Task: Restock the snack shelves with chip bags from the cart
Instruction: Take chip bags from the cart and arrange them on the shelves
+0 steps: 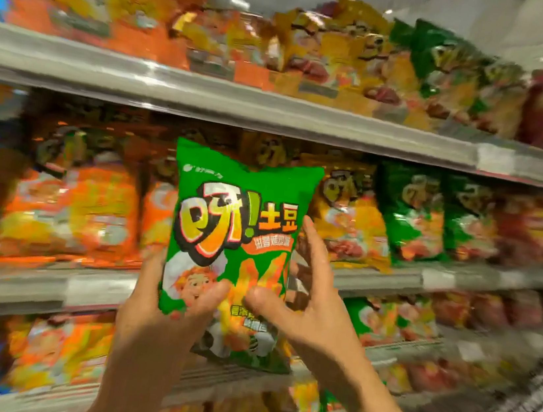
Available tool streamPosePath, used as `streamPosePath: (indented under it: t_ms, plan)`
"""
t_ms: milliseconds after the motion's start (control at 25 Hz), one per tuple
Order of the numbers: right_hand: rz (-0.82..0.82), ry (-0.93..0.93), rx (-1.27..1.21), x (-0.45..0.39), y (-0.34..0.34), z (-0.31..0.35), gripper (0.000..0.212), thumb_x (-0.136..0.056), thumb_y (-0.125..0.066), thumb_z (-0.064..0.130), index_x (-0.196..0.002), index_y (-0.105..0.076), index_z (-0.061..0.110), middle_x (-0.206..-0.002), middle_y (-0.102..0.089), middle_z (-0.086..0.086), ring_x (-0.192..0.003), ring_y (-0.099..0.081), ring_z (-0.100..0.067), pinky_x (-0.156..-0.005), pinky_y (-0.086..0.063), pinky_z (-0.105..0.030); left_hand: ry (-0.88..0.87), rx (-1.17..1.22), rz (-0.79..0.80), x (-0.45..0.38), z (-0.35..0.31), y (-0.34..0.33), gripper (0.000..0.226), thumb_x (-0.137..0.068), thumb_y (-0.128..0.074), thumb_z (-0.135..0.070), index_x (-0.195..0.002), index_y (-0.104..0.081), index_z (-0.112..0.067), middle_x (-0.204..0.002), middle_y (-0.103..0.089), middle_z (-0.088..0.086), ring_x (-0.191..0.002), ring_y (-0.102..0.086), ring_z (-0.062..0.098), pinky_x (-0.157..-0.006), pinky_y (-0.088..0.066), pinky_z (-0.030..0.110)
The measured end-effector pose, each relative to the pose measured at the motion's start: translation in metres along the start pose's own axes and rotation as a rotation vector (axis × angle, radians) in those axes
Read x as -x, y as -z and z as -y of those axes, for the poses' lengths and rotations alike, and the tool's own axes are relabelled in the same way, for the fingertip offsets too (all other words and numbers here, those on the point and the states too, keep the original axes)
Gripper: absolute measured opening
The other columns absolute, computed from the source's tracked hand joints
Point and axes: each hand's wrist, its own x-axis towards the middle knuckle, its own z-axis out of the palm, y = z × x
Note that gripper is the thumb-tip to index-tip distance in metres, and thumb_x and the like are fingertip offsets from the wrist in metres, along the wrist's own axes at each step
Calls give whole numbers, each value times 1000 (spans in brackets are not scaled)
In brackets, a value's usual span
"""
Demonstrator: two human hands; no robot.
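Upright, green chip bag [231, 235] gripped between both hands

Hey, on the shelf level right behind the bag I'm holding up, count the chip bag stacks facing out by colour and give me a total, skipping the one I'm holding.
Blur hides exact bags; counts are front-facing stacks on that shelf.
Orange: 2
Yellow-orange: 1
Green: 2
Red: 1, possibly more
Total: 6
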Motion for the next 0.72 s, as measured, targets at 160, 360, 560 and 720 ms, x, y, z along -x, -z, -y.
streamPosePath:
  t_ms: [160, 360, 560, 720]
  plan:
    - [-98, -13, -26, 5, 129, -46, 104, -69, -84, 43, -148, -19, 63, -147, -46, 31, -126, -53, 11, -92, -48, -12, 89, 62, 220, 16, -7, -128, 58, -65, -70, -62, -121, -60, -48, -102, -75, -18, -87, -72, 1, -79, -60, 26]
    - [-134, -66, -87, 6, 256, -88, 93, -71, -83, 42, -138, -27, 73, -148, -41, 38, -137, -35, 17, -118, -35, -38, 254, 235, 447, 18, -20, -247, 43, -73, -77, -44, -115, -67, -52, -109, -74, -26, -101, -67, -12, -74, -51, 4]
    - [-163, -57, -133, 17, 311, -103, 98, -65, -87, 53, -138, -25, 75, -146, -37, 44, -140, -33, 15, -114, -40, -28, 258, 232, 509, 14, -29, -316, 51, -80, -77, -20, -121, -57, -42, -100, -73, -34, -94, -67, -17, -72, -53, 5]
    - [-365, 21, -120, 34, 351, -96, 97, -58, -91, 46, -132, -35, 75, -134, -48, 47, -125, -48, 19, -91, -50, -10, 167, 212, 631, 16, -55, -366, 65, -75, -81, -22, -133, -55, -36, -116, -72, -27, -107, -67, -8, -85, -55, 13]
